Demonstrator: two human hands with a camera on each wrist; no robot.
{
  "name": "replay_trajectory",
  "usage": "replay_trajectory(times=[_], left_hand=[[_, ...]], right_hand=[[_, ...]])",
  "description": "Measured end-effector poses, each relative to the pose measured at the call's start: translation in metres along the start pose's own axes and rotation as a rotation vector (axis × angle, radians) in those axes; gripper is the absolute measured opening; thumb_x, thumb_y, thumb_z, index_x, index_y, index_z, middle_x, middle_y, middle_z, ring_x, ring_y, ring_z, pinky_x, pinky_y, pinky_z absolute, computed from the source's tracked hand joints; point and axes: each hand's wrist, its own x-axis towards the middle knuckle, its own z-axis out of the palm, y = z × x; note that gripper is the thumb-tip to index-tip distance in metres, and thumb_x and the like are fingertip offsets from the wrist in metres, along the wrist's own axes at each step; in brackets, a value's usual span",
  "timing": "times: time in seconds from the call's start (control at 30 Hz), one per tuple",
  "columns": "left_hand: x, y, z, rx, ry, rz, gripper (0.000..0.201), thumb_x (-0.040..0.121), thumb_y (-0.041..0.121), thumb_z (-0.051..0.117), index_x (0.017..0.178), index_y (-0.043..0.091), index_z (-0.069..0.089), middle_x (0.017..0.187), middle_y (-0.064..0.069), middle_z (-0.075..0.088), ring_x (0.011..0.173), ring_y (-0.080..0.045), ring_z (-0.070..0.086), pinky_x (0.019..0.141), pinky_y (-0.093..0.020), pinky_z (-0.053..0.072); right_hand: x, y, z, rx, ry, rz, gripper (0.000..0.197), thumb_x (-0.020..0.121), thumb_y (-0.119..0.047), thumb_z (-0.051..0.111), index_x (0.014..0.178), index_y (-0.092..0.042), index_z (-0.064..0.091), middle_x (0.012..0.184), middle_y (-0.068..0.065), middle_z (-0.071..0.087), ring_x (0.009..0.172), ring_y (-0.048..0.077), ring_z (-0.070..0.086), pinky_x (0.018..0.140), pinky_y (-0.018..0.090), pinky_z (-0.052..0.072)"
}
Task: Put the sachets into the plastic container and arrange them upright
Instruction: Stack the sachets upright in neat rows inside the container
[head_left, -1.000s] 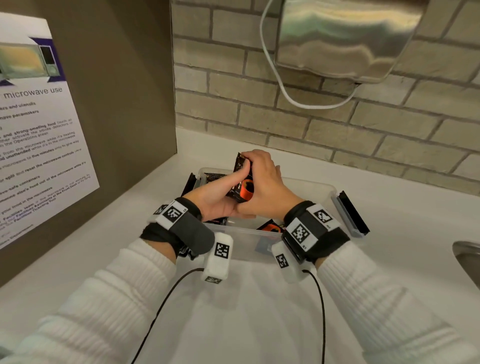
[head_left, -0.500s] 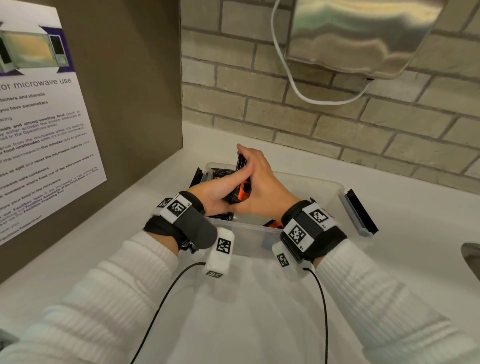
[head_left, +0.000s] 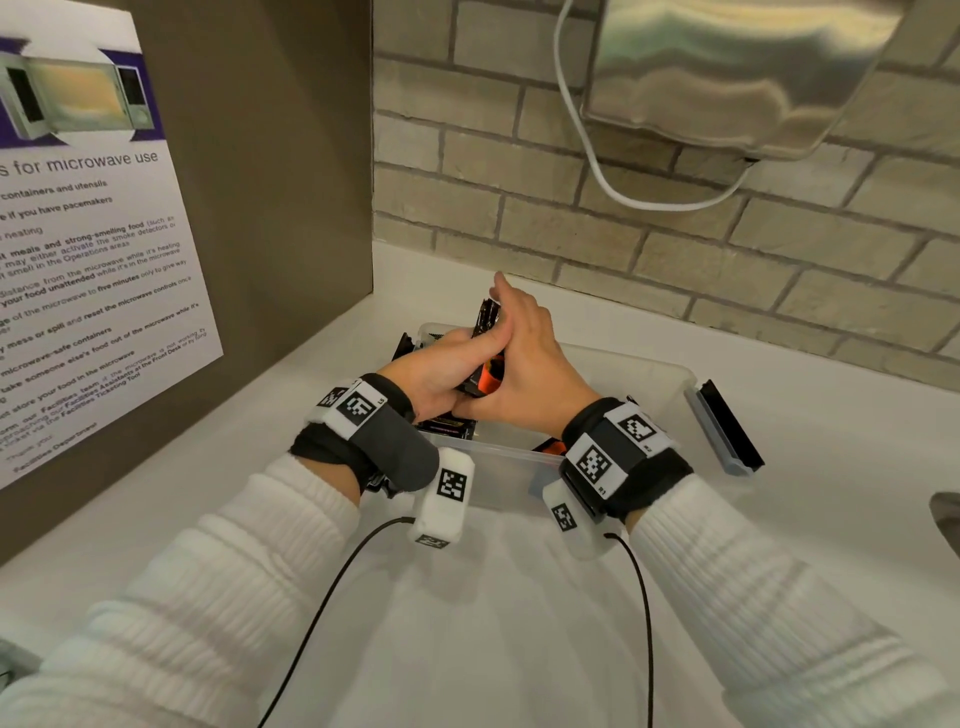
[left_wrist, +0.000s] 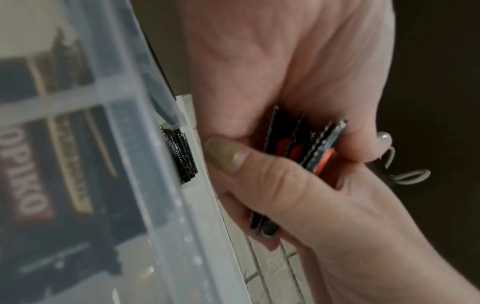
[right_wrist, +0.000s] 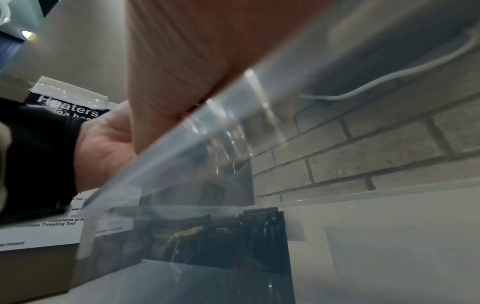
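A stack of black and orange sachets (head_left: 491, 371) is held on edge over the left end of the clear plastic container (head_left: 623, 364). My left hand (head_left: 436, 369) grips the stack, thumb across its near face. My right hand (head_left: 524, 358) lies against the stack's right side with fingers straight, pointing up. In the left wrist view the stack (left_wrist: 319, 144) sits pinched behind my thumb (left_wrist: 233, 156), beside the container wall (left_wrist: 145, 164). More black sachets (right_wrist: 259, 236) stand inside the container, seen through its wall (right_wrist: 207, 131). An orange one (head_left: 550, 446) lies on its floor.
The container sits on a white counter (head_left: 519, 623) in a corner. A brown panel with a microwave poster (head_left: 93, 260) is on the left and a brick wall with a steel dispenser (head_left: 727, 78) behind. Black lid clips (head_left: 727, 431) flank the container. A sink edge (head_left: 945, 514) shows at right.
My right hand's fingers have straightened from curled over the stack to pointing up along it. The left hand keeps its grip; the stack stays over the container's left end.
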Motion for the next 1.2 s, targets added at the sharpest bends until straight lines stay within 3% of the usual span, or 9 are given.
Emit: replay_trajectory(times=[0.23,0.4,0.5,0.63,0.7,0.8,0.9,1.0,1.2], left_hand=[[-0.001,-0.002,-0.004,0.061,-0.093,0.058,0.021,0.097,0.022,0.043,0.109,0.008,0.055,0.088,-0.003,0.066,0.083,-0.011,0.064,0.083,-0.025,0.051],[-0.004,0.0,0.007,0.228,0.022,0.155,0.018,0.096,0.001,0.042,0.107,0.013,0.05,0.078,0.003,0.06,0.072,-0.004,0.059,0.074,-0.02,0.048],[-0.004,0.001,0.005,0.254,0.114,0.163,0.023,0.097,0.003,0.04,0.116,0.012,0.049,0.1,-0.006,0.063,0.094,-0.016,0.062,0.089,-0.03,0.049],[0.001,-0.002,-0.005,0.341,0.237,0.101,0.041,0.099,0.012,0.04,0.139,0.01,0.031,0.128,-0.015,0.054,0.119,-0.028,0.052,0.106,-0.043,0.037],[0.005,-0.005,-0.006,0.375,0.227,0.118,0.041,0.1,0.013,0.039,0.139,0.011,0.029,0.128,-0.012,0.053,0.117,-0.025,0.052,0.103,-0.04,0.039],[0.009,-0.006,-0.003,0.436,0.222,0.148,0.04,0.099,0.012,0.038,0.138,0.01,0.03,0.121,-0.006,0.053,0.108,-0.017,0.052,0.091,-0.026,0.04],[0.014,-0.005,-0.008,0.467,0.182,0.196,0.04,0.096,0.03,0.045,0.132,0.013,0.039,0.122,-0.006,0.054,0.111,-0.019,0.054,0.095,-0.022,0.044],[0.017,-0.009,-0.03,0.871,0.37,0.077,0.064,0.094,0.049,0.039,0.145,0.012,0.028,0.144,-0.014,0.034,0.135,-0.03,0.028,0.111,-0.04,0.025],[0.016,-0.034,-0.057,0.864,0.38,-0.145,0.051,0.097,0.036,0.04,0.133,0.002,0.03,0.13,-0.021,0.044,0.112,-0.038,0.052,0.087,-0.042,0.047]], right_hand=[[0.0,0.008,-0.001,-0.125,0.127,0.013,0.079,0.062,-0.014,0.07,0.134,-0.002,0.036,0.117,0.013,0.042,0.107,0.026,0.037,0.087,0.029,0.037],[0.001,0.009,0.005,-0.144,0.114,-0.006,0.104,0.061,-0.008,0.076,0.146,-0.002,0.017,0.137,0.018,0.032,0.124,0.031,0.03,0.105,0.036,0.033],[0.008,0.003,-0.003,0.333,0.105,0.273,0.128,0.056,-0.016,0.087,0.149,-0.015,0.0,0.149,0.007,0.019,0.135,0.02,0.021,0.111,0.031,0.021],[0.003,0.008,-0.02,0.847,0.095,0.58,0.084,0.085,-0.012,0.065,0.149,-0.009,0.011,0.147,0.007,0.036,0.124,0.019,0.042,0.097,0.033,0.039],[0.002,0.008,-0.021,0.839,-0.004,0.62,0.052,0.09,-0.013,0.058,0.137,-0.004,0.039,0.117,0.008,0.059,0.094,0.015,0.05,0.073,0.026,0.041],[0.005,0.002,-0.018,0.877,0.053,0.621,0.013,0.091,-0.002,0.054,0.103,-0.004,0.057,0.073,0.004,0.052,0.059,0.011,0.041,0.052,0.022,0.033],[0.013,0.005,-0.019,0.868,0.127,0.689,0.009,0.09,0.003,0.053,0.088,-0.006,0.055,0.07,0.007,0.056,0.054,0.012,0.05,0.051,0.022,0.044],[0.022,0.019,-0.026,0.847,0.22,0.812,0.015,0.09,0.003,0.053,0.104,-0.003,0.056,0.077,0.009,0.06,0.055,0.013,0.056,0.053,0.02,0.053],[0.034,0.057,-0.03,0.686,0.059,0.9,0.039,0.088,0.008,0.049,0.127,0.007,0.048,0.078,0.005,0.052,0.067,0.015,0.055,0.063,0.025,0.054]])
